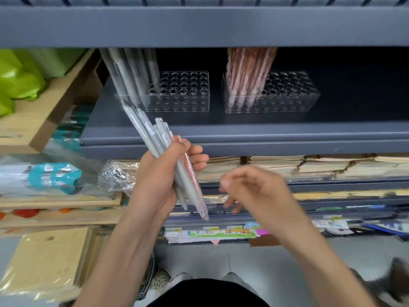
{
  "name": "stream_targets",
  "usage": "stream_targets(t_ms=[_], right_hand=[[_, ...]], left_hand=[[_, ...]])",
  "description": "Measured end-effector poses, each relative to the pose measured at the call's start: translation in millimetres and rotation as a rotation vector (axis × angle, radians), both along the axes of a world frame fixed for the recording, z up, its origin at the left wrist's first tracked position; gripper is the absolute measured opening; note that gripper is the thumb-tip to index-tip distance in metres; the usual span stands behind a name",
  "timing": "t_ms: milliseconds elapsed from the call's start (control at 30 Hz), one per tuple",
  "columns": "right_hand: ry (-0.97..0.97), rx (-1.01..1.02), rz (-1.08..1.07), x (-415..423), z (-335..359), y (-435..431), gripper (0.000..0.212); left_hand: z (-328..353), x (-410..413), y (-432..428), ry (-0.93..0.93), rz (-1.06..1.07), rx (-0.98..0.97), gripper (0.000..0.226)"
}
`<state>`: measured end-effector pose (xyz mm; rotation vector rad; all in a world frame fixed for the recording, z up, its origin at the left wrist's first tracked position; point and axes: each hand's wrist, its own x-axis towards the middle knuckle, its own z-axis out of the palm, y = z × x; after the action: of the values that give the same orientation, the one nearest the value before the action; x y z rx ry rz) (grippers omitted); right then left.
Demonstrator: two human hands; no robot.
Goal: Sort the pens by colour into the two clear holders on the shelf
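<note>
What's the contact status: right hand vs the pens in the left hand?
Apart. Head view shows stacked paper between the blurred right hand and the pens gripped by the left hand.

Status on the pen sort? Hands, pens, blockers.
Left hand grips bundle of pens, mostly grey, one pink. Right hand blurred, looks empty. Left holder has grey pens, right holder pink pens; free holes in both. Nothing blocking.
</note>
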<state>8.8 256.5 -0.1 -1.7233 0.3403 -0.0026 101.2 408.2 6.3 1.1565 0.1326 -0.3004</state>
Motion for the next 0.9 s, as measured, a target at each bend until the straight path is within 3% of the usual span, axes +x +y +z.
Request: stream_targets(t_ms=[133, 200, 400, 733, 900], right_hand=[[0.077, 0.281, 0.103, -9.9, -16.3, 17.0, 0.015], [0.037, 0.311, 0.108, -10.6, -16.9, 12.3, 0.016], [-0.131, 0.207, 0.028, -17.6, -14.3, -16.1, 0.018], [-0.157, 0.119, 0.022, -33.5, -22.4, -57.8, 0.01], [-0.239, 0.007, -0.057, -21.6, 0.8, -87.8, 0.023]], left_hand=[[-0.2, -2.7, -14.3, 0.013, -0.016, -0.061, 0.009], [0.4, -4.0, -20.4, 0.007, -0.034, -0.081, 0.008], [0.1, -5.3, -35.4, -0.015, -0.053, -0.113, 0.007], [-2.3, -7.0, -55.2, -0.024, 0.028, -0.107, 0.012], [-1.6, -7.3, -51.5, -0.014, 0.087, -0.048, 0.016]])
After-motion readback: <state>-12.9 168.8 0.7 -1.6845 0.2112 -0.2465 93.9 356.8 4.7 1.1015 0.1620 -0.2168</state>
